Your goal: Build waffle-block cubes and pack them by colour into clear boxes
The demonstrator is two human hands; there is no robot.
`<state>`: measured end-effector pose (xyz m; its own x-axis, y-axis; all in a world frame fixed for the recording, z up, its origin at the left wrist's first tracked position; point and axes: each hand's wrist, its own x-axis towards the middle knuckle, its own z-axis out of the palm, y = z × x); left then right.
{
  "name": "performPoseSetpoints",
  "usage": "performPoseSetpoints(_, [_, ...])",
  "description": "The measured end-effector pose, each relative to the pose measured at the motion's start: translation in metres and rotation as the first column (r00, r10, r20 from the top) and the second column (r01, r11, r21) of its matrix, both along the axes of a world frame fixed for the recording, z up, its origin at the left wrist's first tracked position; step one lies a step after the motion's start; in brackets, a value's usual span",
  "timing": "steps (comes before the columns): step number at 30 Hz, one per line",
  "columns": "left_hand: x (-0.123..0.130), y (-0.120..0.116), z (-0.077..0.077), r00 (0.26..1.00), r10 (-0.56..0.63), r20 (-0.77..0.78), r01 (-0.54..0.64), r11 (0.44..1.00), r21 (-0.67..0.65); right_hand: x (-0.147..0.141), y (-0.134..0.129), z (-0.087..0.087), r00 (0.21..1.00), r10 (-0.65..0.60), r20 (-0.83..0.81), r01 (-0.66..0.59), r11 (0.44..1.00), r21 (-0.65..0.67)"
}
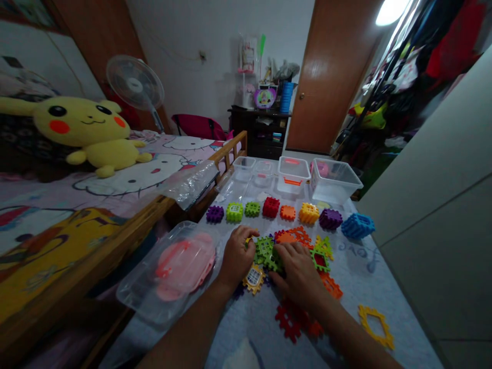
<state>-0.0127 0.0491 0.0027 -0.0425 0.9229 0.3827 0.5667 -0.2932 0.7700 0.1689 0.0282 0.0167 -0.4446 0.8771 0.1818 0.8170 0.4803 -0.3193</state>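
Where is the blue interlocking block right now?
In the head view, the blue interlocking block sits at the right end of the row of blocks, right beside the purple block, beyond and to the right of the right hand.

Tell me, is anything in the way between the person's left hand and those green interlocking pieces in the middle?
Nothing visible stands between them. The left hand sits right beside the green interlocking plastic pieces, with its fingers reaching them, while the right hand lies partly over them from the other side.
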Motion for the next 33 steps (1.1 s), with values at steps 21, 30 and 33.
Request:
performPoseSetpoints(21, [0.0, 0.001, -0.004, 0.999, 0.005, -0.054, -0.006, 1.0, -0.018, 0.005, 0.0, -0.008, 0.988, -0.008, -0.152, 0.006, 1.0, -0.01])
performPoseSetpoints(30, [0.0, 0.006, -0.012, 0.989, 0.006, -0.147, -0.015, 0.998, -0.062, 0.006, 0.003, -0.008, 0.989, 0.022, -0.148, -0.023, 1.0, -0.003])
performPoseSetpoints(33, [0.001, 0.005, -0.014, 0.986, -0.007, -0.165, -0.008, 0.996, -0.086, 0.005, 0.004, -0.01, 0.991, 0.017, -0.131, -0.018, 1.0, -0.008])
